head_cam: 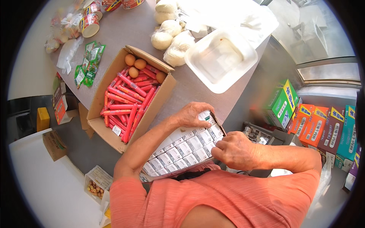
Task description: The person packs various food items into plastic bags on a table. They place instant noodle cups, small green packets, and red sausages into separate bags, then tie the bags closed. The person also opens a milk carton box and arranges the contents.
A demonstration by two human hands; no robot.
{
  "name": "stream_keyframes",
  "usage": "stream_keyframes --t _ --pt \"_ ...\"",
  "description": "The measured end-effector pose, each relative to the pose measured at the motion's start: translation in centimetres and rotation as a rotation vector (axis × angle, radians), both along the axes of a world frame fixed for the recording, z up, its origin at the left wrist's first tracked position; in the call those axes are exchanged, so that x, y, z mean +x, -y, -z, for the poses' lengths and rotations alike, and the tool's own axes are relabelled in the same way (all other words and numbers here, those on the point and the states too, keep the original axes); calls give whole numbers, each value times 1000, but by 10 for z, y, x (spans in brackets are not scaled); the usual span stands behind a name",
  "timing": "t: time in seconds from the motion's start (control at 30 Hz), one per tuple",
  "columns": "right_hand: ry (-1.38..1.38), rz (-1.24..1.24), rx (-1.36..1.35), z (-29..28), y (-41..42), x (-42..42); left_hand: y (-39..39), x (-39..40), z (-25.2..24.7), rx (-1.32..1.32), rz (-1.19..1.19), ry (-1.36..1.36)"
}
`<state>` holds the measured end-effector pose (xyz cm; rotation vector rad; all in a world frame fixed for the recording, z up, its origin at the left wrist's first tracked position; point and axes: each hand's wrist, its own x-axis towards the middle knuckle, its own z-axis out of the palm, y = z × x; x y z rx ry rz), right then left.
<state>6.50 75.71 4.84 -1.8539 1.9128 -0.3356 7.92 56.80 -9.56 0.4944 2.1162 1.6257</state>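
Note:
An open cardboard box (219, 122) packed with rows of small white packs (182, 151) rests at the table's near edge, against my body. My left hand (192, 115) reaches over its far corner, thumb and fingers around a white pack with a green mark (204, 116). At the box's right end my right hand (238, 149) is curled on the edge; its fingertips are partly hidden. Just beyond my left forearm stands a larger carton (168, 91) of red-wrapped sausages (125, 99), with several brown eggs (133, 72) at its far end.
A white plastic tray (196, 64) and bagged pale buns (171, 31) lie farther back on the table (119, 25). Green food packets (91, 67) and instant noodle cups (89, 25) are at left. Colourful boxes (308, 122) stand right, below table level. A white basket (99, 176) sits lower left.

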Motion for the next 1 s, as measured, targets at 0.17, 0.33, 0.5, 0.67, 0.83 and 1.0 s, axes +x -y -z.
stream_keyframes --t 0.17,0.33,0.5,0.67,0.83,1.0 --pt "26 -24 21 3 7 -7 4 1 -2 -62 39 -40" --pt "65 -90 235 -12 29 11 64 62 -29 -405 -32 -39" --pt "44 -44 252 -17 52 56 120 126 -52 -449 -93 -76" --pt "-35 174 200 -27 60 116 137 185 -51 -255 -180 -162" --pt "-227 338 72 -30 48 188 141 267 -54 -100 -380 -318" --pt "-389 443 209 2 -4 265 157 364 -37 90 -430 -179"
